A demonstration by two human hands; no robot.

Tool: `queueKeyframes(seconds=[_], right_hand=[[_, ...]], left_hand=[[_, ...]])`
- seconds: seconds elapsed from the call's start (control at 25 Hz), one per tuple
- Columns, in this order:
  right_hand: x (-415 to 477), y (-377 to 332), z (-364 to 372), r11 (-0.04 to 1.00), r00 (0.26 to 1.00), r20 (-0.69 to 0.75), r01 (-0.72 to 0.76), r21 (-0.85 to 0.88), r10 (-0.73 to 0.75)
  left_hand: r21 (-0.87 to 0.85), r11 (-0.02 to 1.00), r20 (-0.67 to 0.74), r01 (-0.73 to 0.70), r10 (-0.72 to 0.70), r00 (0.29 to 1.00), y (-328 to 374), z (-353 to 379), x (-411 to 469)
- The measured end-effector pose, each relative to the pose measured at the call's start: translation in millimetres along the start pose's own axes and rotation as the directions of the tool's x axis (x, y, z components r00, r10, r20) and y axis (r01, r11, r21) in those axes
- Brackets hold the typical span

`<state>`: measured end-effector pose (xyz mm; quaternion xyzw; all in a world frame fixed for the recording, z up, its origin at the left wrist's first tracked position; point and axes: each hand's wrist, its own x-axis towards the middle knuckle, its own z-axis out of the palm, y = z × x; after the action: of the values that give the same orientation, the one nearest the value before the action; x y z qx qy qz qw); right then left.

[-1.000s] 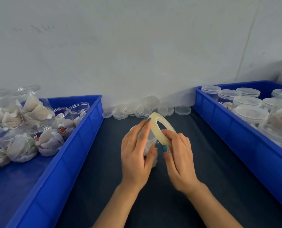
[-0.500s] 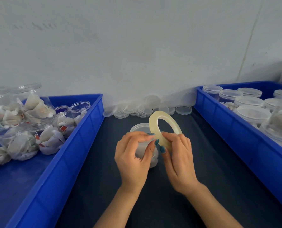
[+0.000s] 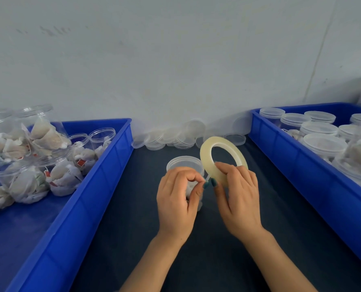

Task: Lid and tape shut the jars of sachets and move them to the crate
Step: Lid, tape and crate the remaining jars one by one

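Tagger: Since a second ago the left hand (image 3: 175, 199) has changed. Its fingers were stretched up along the tape roll (image 3: 205, 158); now they're curled in, with thumb and forefinger pinched on the tape end (image 3: 207, 177) at the roll's lower edge. Roll has also turned more face-on to the camera.

Checker: Other hand?

Tagger: The right hand (image 3: 238, 199) has fingers and thumb clamped round the roll's lower right part. Roll stands on edge, centre of frame.

Checker: Where's the jar?

Tagger: The jar (image 3: 182, 165) has its lid on and stands on the dark mat (image 3: 213, 266), centre, just behind the left hand and partly hidden by it. Touching or not, cannot tell.

Checker: Crates?

Tagger: The left crate (image 3: 103, 182), blue, holds open jars (image 3: 80, 157) of sachets. The right crate (image 3: 301, 165), blue, holds lidded jars (image 3: 323, 142). Some loose lids (image 3: 171, 140) are heaped by the wall, centre back.
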<state>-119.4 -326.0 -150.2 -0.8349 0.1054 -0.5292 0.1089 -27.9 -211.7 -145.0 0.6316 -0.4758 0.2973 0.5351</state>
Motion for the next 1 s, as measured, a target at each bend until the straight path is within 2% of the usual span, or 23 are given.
queueKeyframes(seconds=[0.2,0.28,0.44,0.68,0.84,1.0], right_hand=[[-1,-3,1,0.999,0.999,0.004,0.05,0.019,-0.05],[-1,-4,1,0.997,0.997,0.003,0.075,-0.006,-0.075],[-2,-4,3,0.991,0.992,0.015,0.126,-0.05,-0.125],[2,8,-4,0.949,0.994,-0.043,0.079,-0.305,-0.097],[3,13,-6,0.925,0.997,-0.051,0.027,-0.378,-0.05],[3,20,-5,0.913,1.0,0.0,-0.01,-0.407,0.011]], left_hand=[[-0.138,0.988,-0.038,0.073,-0.078,0.996,2,-6,0],[-0.066,0.995,-0.048,0.071,-0.074,0.996,4,-6,1],[0.077,0.997,-0.079,-0.015,0.021,0.997,-1,-5,0],[0.192,0.977,-0.104,-0.095,0.116,0.988,-4,-9,2],[0.196,0.973,-0.106,-0.123,0.146,0.984,3,-11,4],[0.13,0.991,-0.12,-0.036,0.052,0.991,5,-18,7]])
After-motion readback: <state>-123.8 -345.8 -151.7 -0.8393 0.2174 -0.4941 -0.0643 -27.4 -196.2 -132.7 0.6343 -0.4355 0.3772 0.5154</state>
